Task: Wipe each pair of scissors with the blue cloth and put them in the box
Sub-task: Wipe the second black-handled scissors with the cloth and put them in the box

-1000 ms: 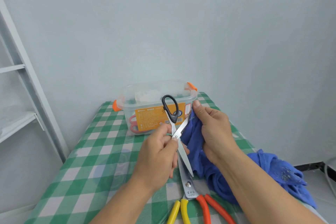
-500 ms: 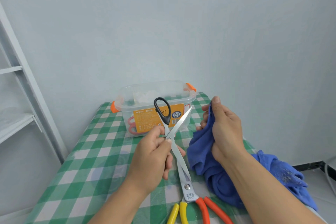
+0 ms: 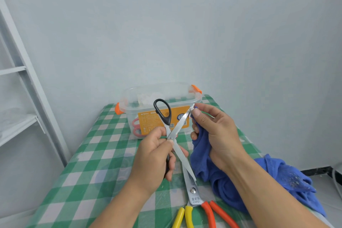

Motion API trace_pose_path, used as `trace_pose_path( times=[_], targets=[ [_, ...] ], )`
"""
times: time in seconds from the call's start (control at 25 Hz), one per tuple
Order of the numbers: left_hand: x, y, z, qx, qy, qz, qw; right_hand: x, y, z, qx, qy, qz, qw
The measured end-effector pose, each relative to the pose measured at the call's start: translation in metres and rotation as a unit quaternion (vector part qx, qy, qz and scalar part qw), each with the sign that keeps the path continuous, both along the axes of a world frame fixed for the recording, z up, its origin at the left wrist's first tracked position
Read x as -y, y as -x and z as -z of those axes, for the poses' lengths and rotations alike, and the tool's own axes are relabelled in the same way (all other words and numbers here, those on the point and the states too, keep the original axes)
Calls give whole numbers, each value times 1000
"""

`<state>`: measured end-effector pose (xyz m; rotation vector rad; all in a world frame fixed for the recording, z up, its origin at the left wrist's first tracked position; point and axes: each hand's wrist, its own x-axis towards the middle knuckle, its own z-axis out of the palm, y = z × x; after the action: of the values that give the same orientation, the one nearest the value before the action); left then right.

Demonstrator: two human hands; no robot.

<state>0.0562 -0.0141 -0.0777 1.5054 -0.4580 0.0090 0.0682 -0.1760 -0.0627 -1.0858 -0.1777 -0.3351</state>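
A pair of black-handled scissors (image 3: 179,127) is held in the air above the table, opened into an X, in front of the box. The left hand (image 3: 153,161) grips them at the pivot between thumb and forefinger, with the other fingers curled around the lower handle, which is mostly hidden. One black handle loop and one blade point up and away; the other blade points down toward the person.

The right hand (image 3: 216,135) pinches a fold of the blue cloth (image 3: 222,187) around the tip of the upper blade, probably wiping that blade along its length. Holding the scissors open likely lets the cloth reach each blade's inner face. The rest of the cloth trails down onto the table and off its right edge.

Behind stands the clear plastic box (image 3: 161,89), lid off, with orange latches and an orange label. Red-handled scissors (image 3: 137,127) already lie inside.

On the green-and-white checked tablecloth (image 3: 92,153), close to the person, lie heavy shears (image 3: 193,190) with orange and yellow handles; how many pairs is unclear. They wait directly under the lower blade's tip. A white shelf frame (image 3: 18,72) stands at far left.
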Motion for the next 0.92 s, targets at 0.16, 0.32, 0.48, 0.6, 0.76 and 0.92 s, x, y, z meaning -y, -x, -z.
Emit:
trace_pose_path(
  times=[0.16, 0.32, 0.48, 0.6, 0.76, 0.92],
  targets=[
    [3, 3, -2, -9, 3, 18, 1000, 1, -3, 2, -16, 56, 16, 998],
    [5, 5, 0, -7, -21, 36, 999, 4, -3, 3, -25, 84, 58, 994],
    [4, 5, 1, 2, -45, 32, 998, 6, -6, 2, -51, 48, 102, 992],
    [3, 2, 3, 8, -85, 29, 996, 12, -9, 1, -62, 21, 142, 988],
    [4, 2, 3, -4, -99, 16, 995, 26, -11, 0, -85, -74, 185, 976],
    [4, 2, 2, -2, -94, 7, 996, 28, -8, -1, -68, -86, 167, 980]
  ],
)
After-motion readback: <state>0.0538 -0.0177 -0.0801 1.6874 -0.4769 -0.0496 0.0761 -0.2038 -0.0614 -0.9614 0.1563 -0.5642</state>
